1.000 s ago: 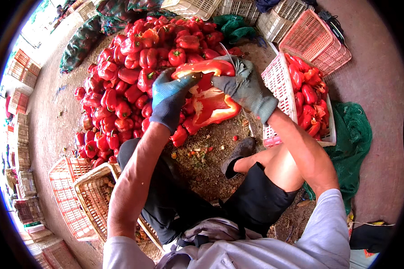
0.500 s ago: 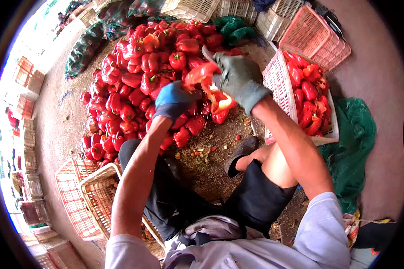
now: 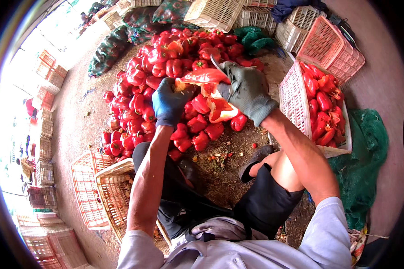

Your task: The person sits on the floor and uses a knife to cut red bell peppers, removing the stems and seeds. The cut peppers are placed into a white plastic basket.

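My left hand (image 3: 169,102), in a blue and dark glove, is closed on a pale yellowish pepper core (image 3: 180,85). My right hand (image 3: 248,87), in a grey-green glove, is closed on a knife (image 3: 217,65) whose curved blade juts up past the fingers. The same hand also grips a cut-open red bell pepper (image 3: 205,76), its pale inside showing and one flap (image 3: 222,110) hanging below. The pepper's left end meets my left fingers. Behind both hands rises a big heap of whole red bell peppers (image 3: 141,76). The knife's handle is hidden in my palm.
On the right stands a pale crate (image 3: 295,96) of cut red peppers, beside green netting (image 3: 363,166). An orange-pink crate (image 3: 330,49) leans behind it. Crates (image 3: 116,193) lie by my left leg. Filled net sacks (image 3: 110,49) lie behind the heap. Scraps (image 3: 217,159) litter the floor.
The whole view has shifted, so the scene sits farther right. My left fingers have turned upward around the pale core, and the cut pepper is spread more open between my hands.
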Demonstrator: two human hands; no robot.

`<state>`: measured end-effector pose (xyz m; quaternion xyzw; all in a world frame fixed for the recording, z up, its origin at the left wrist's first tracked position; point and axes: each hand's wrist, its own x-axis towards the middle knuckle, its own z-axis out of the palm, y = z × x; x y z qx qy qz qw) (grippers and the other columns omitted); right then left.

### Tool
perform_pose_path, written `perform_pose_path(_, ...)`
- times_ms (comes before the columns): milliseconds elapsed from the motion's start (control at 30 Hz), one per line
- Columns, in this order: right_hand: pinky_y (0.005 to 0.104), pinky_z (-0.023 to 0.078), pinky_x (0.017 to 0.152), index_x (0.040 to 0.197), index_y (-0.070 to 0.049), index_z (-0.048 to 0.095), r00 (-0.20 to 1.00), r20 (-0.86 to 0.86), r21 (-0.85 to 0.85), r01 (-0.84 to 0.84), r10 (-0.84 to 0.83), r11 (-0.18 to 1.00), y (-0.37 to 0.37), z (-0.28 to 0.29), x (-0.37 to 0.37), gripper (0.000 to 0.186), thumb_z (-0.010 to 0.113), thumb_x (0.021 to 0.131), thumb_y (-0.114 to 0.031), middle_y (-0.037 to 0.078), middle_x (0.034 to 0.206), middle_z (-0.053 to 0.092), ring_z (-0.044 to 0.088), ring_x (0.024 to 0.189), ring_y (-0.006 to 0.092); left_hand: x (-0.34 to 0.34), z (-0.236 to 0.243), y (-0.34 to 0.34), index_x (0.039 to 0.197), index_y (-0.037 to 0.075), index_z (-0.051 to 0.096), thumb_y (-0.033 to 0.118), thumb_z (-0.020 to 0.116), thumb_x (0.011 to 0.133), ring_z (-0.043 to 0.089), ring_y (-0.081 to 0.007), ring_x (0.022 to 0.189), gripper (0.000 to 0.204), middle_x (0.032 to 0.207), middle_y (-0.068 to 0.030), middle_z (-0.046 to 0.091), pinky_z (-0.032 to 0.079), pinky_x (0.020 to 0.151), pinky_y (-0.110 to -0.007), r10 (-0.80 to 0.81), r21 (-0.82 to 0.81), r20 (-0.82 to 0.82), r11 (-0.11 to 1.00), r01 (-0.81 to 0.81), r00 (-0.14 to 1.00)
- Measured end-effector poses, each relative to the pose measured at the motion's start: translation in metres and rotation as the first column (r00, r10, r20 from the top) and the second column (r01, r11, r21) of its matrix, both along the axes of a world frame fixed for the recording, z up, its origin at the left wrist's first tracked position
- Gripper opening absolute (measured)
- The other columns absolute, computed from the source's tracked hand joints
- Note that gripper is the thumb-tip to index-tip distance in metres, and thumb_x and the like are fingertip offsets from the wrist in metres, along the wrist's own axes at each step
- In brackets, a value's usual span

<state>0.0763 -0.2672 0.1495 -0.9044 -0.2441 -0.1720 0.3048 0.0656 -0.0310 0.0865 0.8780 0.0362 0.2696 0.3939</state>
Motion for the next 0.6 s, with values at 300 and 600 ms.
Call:
perform_pose_path(300, 0.0471, 0.056, 0.071, 0.112, -0.011, 0.07, 0.998, 0.057, 0.159, 0.028, -0.038, 0.987, -0.022, -0.011, -0.002, 0.038, 0.079, 0.078, -0.025, 0.018, 0.09, 0.072, 0.071, 0.083, 0.039, -0.001, 0.003, 0.024, 0.11, 0.004, 0.067, 0.022, 0.091, 0.078, 0.063, -0.0099, 0.088, 0.045, 0.097, -0.0027, 0.071, 0.055, 0.078, -0.031, -0.032, -0.102, 0.11, 0.994, 0.043, 0.993)
perform_pose_path(600, 0.0322, 0.055, 0.079, 0.106, -0.004, 0.07, 0.971, -0.085, 0.574, -0.137, 0.225, 0.807, -0.031, -0.013, 0.009, 0.021, 0.075, 0.088, -0.014, 0.002, 0.092, 0.071, 0.065, 0.084, 0.0118, -0.081, 0.031, 0.056, 0.121, 0.004, 0.062, -0.001, 0.088, 0.075, 0.064, -0.0106, 0.089, 0.054, 0.099, -0.0016, 0.068, 0.055, 0.081, -0.028, -0.131, -0.113, 0.25, 0.98, 0.163, 0.959)
